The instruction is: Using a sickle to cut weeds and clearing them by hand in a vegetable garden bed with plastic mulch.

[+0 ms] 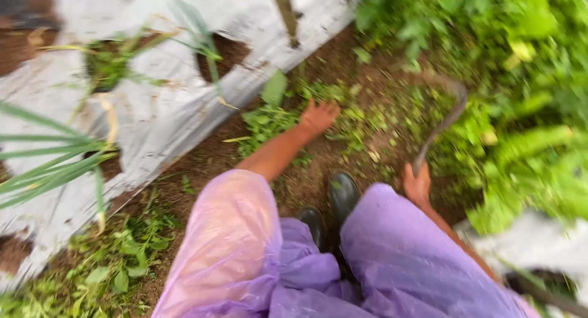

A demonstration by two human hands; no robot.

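My left hand (317, 117) reaches forward over the soil with fingers spread, touching low green weeds (267, 123) beside the plastic-covered bed. My right hand (416, 184) grips the handle of a curved sickle (446, 119), whose blade arcs up toward the leafy growth on the right. Both arms come out of a purple plastic raincoat (392, 257). My black boots (342, 195) stand on the dirt between my knees.
A bed covered in white plastic mulch (165, 116) runs along the left, with long-leaved plants growing through its holes (110, 64). Dense green weeds (527, 79) fill the right side. A brown dirt path (367, 134) runs between them. A wooden stake (285, 15) stands at the top.
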